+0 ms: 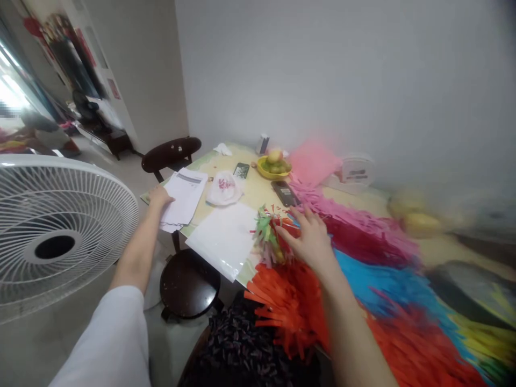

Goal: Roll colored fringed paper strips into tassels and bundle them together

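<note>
At the left end of the table, my left hand (159, 198) is on the near left edge of a stack of printed papers (184, 196). Its thumb lies on top of the sheets, and the other fingers are mostly hidden. My right hand (309, 236) has its fingers apart over a small bunch of green and multicoloured fringed paper (265, 230). Below that hand spreads orange-red fringed paper (278, 298), hanging over the table edge. Between my hands lies a white sheet in a clear plastic sleeve (223, 239).
Pink (355, 217) and blue fringed paper (366, 277) cover the table's right side. A white plastic bag (224, 188), a phone (285, 193) and a yellow fruit bowl (274, 167) sit farther back. A large fan (60, 236) stands left, beside a dark stool (189, 282).
</note>
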`<state>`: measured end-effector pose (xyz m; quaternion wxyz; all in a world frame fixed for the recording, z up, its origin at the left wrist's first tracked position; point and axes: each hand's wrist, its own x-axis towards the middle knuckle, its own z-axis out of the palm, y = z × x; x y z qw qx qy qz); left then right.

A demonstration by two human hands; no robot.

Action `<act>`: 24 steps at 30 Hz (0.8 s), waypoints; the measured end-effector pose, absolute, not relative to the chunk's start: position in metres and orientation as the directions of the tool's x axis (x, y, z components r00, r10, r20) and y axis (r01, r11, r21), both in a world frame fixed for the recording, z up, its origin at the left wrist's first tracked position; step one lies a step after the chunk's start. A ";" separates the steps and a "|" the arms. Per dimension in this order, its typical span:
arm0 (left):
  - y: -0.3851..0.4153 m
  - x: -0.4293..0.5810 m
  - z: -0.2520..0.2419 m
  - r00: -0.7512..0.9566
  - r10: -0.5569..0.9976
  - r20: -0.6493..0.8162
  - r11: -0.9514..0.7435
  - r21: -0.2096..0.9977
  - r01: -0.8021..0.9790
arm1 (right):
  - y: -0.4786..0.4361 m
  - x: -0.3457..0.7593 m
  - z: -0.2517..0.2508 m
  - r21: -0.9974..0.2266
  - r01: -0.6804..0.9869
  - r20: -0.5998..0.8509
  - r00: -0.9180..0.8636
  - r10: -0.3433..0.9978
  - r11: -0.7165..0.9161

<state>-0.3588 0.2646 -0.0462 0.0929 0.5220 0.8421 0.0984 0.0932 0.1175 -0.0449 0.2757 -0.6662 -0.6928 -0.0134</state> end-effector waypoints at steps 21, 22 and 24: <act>0.213 -0.301 0.041 -0.190 0.981 0.038 0.122 0.641 0.758 | 0.072 0.049 -0.034 -0.495 0.746 0.625 -0.050 0.779 0.445; 0.202 -0.285 0.047 -0.084 0.995 0.050 0.034 0.635 0.772 | 0.073 0.049 -0.026 -0.444 0.770 0.657 -0.068 0.751 0.458; 0.178 -0.249 0.060 0.260 0.961 0.094 -0.265 0.577 0.773 | 0.073 0.051 -0.007 -0.343 0.807 0.684 -0.135 0.717 0.480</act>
